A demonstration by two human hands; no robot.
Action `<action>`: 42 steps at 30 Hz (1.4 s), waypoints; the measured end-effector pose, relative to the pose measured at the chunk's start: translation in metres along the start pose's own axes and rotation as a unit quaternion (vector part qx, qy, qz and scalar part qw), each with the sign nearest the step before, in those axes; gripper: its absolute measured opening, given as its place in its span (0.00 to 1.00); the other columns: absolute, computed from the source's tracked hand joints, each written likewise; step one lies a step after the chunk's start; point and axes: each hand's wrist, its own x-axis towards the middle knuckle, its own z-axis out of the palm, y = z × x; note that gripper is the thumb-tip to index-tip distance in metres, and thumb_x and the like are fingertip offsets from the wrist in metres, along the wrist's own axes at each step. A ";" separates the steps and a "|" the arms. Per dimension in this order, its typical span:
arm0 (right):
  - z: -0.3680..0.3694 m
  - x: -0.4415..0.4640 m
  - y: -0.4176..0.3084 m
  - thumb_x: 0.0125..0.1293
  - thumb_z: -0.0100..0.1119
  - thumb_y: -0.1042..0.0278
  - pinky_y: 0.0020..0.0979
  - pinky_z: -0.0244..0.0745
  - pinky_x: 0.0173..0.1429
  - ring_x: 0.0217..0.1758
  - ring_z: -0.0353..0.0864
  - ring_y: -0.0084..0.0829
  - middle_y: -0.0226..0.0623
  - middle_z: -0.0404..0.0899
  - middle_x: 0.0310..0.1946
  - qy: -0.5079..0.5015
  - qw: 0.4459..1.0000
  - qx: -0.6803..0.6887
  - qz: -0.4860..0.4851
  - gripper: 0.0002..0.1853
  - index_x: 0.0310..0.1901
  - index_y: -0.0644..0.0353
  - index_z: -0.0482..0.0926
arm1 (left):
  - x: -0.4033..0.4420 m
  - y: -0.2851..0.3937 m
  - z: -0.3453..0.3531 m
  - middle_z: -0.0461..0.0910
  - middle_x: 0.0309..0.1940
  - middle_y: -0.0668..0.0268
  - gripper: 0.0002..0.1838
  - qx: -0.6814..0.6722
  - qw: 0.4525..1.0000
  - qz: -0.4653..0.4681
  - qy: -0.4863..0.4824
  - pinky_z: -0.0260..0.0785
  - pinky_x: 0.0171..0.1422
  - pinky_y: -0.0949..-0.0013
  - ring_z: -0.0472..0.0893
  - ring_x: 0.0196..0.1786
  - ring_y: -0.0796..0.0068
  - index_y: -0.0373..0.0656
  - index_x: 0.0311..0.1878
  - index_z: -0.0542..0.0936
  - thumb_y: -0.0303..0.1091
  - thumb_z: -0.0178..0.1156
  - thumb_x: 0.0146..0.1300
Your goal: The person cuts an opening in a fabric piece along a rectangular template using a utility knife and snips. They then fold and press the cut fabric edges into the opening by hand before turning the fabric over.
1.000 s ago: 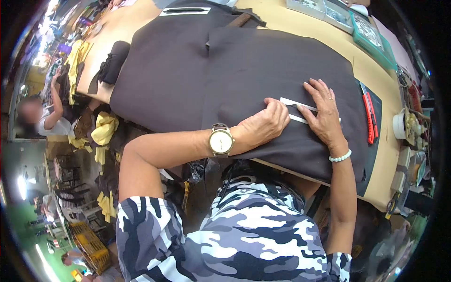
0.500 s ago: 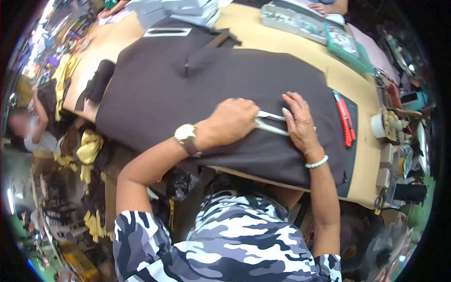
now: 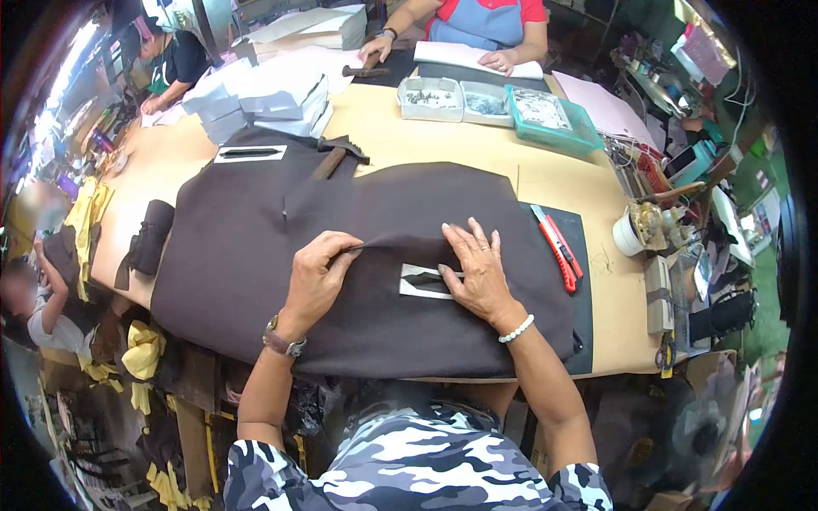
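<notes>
A large dark brown fabric (image 3: 256,281) lies spread over the table. My left hand (image 3: 322,277) pinches a raised fold of it between thumb and fingers. My right hand (image 3: 479,272) rests on the fabric with its fingers spread, its thumb at the right end of a white rectangular frame (image 3: 413,289) with a dark slit in it. A second white frame (image 3: 274,153) sits at the fabric's upper left. Right of the fabric is a red cutter (image 3: 562,255) on a dark mat (image 3: 581,319).
A hammer (image 3: 329,163) lies at the fabric's top edge. Beyond are white paper stacks (image 3: 256,98) and trays of small parts (image 3: 430,100). A co-worker's hand (image 3: 375,49) holds another hammer. A black roll (image 3: 153,234) is at the left, a white cup (image 3: 630,234) at the right.
My left hand has left the white frame and moved left, taking hold of a fabric fold. My right hand remains by the frame. The view has shifted, showing more of the table's far side.
</notes>
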 end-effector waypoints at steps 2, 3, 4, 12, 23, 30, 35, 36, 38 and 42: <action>-0.021 0.013 0.000 0.57 0.60 0.63 0.63 0.46 0.69 0.56 0.73 0.39 0.39 0.78 0.46 -0.050 0.998 0.024 0.009 0.21 0.53 0.57 0.73 | 0.006 0.023 -0.018 0.81 0.35 0.65 0.08 -0.057 0.998 -0.008 0.039 0.71 0.44 0.74 0.79 0.38 0.78 0.37 0.42 0.79 0.18 0.55 0.60; -0.045 0.028 -0.009 0.55 0.61 0.63 0.59 0.48 0.70 0.46 0.79 0.36 0.34 0.81 0.34 -0.161 0.985 0.019 0.057 0.16 0.46 0.56 0.76 | 0.009 0.034 -0.033 0.81 0.36 0.64 0.08 -0.017 0.997 0.006 0.069 0.70 0.45 0.74 0.78 0.39 0.78 0.37 0.42 0.79 0.19 0.55 0.61; -0.051 0.038 -0.004 0.56 0.61 0.64 0.57 0.49 0.70 0.39 0.80 0.37 0.33 0.80 0.28 -0.173 0.984 0.018 0.039 0.11 0.41 0.56 0.78 | 0.011 0.040 -0.051 0.81 0.37 0.64 0.08 0.023 0.995 0.020 0.097 0.70 0.46 0.75 0.78 0.40 0.78 0.37 0.43 0.78 0.19 0.54 0.62; -0.047 0.084 -0.064 0.55 0.56 0.69 0.41 0.72 0.47 0.40 0.76 0.46 0.42 0.76 0.32 -0.021 0.968 0.192 -0.162 0.06 0.35 0.60 0.75 | -0.061 0.023 -0.192 0.79 0.42 0.67 0.09 0.091 0.953 -0.032 0.288 0.64 0.56 0.75 0.76 0.47 0.78 0.34 0.46 0.77 0.19 0.53 0.63; -0.004 -0.019 -0.275 0.68 0.52 0.64 0.44 0.68 0.36 0.31 0.75 0.48 0.51 0.72 0.25 -0.479 0.538 0.626 -0.300 0.12 0.41 0.66 0.65 | -0.260 0.041 -0.355 0.80 0.42 0.64 0.13 0.253 0.859 -0.322 0.306 0.67 0.55 0.71 0.77 0.45 0.75 0.33 0.49 0.78 0.23 0.52 0.63; -0.060 0.071 -0.250 0.62 0.64 0.64 0.22 0.68 0.38 0.33 0.68 0.15 0.24 0.71 0.28 -0.356 0.590 0.694 -0.207 0.18 0.46 0.68 0.71 | -0.109 0.018 -0.422 0.80 0.44 0.64 0.12 0.488 0.813 0.032 0.317 0.66 0.54 0.74 0.76 0.45 0.78 0.36 0.49 0.78 0.27 0.54 0.63; -0.002 0.135 -0.161 0.52 0.71 0.59 0.29 0.70 0.36 0.30 0.73 0.22 0.34 0.76 0.23 -0.408 0.794 0.444 -0.072 0.20 0.36 0.70 0.79 | -0.006 -0.081 -0.341 0.83 0.41 0.59 0.13 0.351 0.897 -0.128 0.237 0.69 0.53 0.69 0.81 0.45 0.68 0.38 0.47 0.80 0.30 0.57 0.59; 0.015 0.144 -0.144 0.52 0.70 0.60 0.29 0.72 0.38 0.31 0.76 0.25 0.38 0.79 0.25 -0.419 0.828 0.372 -0.034 0.20 0.37 0.70 0.80 | 0.007 -0.104 -0.322 0.83 0.42 0.58 0.12 0.359 0.901 -0.118 0.215 0.70 0.53 0.68 0.81 0.46 0.66 0.40 0.44 0.82 0.30 0.58 0.58; 0.029 0.157 -0.123 0.52 0.68 0.63 0.30 0.73 0.45 0.38 0.81 0.31 0.47 0.82 0.33 -0.360 0.886 0.291 0.022 0.21 0.42 0.73 0.80 | 0.031 -0.151 -0.292 0.82 0.42 0.57 0.10 0.365 0.889 -0.177 0.211 0.71 0.54 0.65 0.81 0.46 0.60 0.45 0.40 0.85 0.32 0.60 0.55; 0.071 0.187 -0.083 0.59 0.61 0.71 0.24 0.71 0.40 0.36 0.77 0.22 0.35 0.81 0.35 -0.229 0.900 0.349 0.124 0.12 0.43 0.68 0.80 | 0.074 -0.190 -0.254 0.82 0.36 0.56 0.08 0.482 0.831 -0.162 0.225 0.73 0.50 0.62 0.81 0.41 0.59 0.50 0.35 0.87 0.35 0.61 0.53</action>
